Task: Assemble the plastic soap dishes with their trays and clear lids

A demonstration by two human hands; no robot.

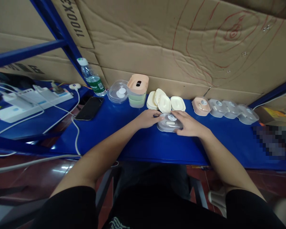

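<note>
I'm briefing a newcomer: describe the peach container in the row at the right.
Near the cardboard wall behind the blue table, right of the right hand, stands a row of four lidded containers. The leftmost is the peach container; its three neighbours look greyish.

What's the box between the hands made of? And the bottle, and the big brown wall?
The box looks like smooth plastic, probably: its top is see-through. The bottle seems clear, shiny plastic, with liquid showing through. The brown wall looks like matte cardboard, creased and printed.
</note>
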